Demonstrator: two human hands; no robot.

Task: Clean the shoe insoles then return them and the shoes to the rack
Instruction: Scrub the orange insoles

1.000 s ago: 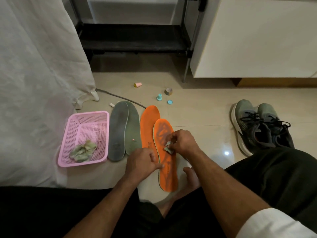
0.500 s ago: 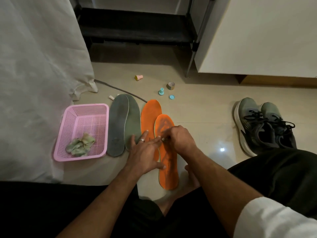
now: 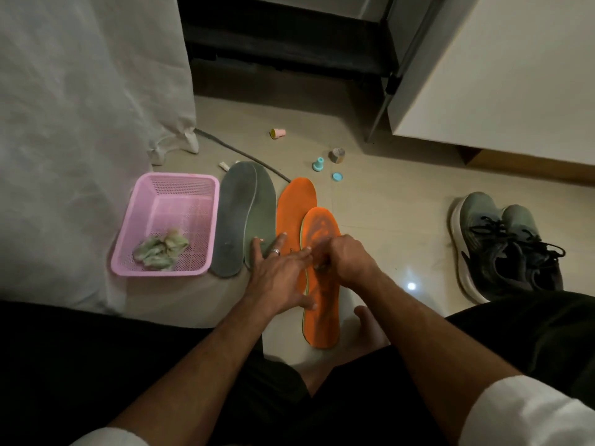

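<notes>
Two orange insoles lie on the floor: the near one (image 3: 322,313) overlaps the far one (image 3: 294,201). My right hand (image 3: 346,257) grips a small wad of wipe, mostly hidden, against the near insole's middle, where a dark damp smear shows. My left hand (image 3: 280,275) lies flat with spread fingers across both orange insoles, its thumb on the near one. Two grey-green insoles (image 3: 244,214) lie overlapped to the left. A pair of grey-green shoes (image 3: 502,243) with black laces stands at the right. The dark shoe rack (image 3: 289,37) is at the top.
A pink plastic basket (image 3: 180,188) holding crumpled used wipes (image 3: 161,249) sits at the left, against a white cloth-covered bulk (image 3: 80,123). Small caps and a tape roll (image 3: 337,155) lie on the tiles beyond the insoles, with a grey cable (image 3: 238,152). A white cabinet (image 3: 499,75) stands upper right.
My left hand went from curled beside the near orange insole to flat with spread fingers across both. My right hand kept rubbing the wipe around the insole's middle. The view tilted down.
</notes>
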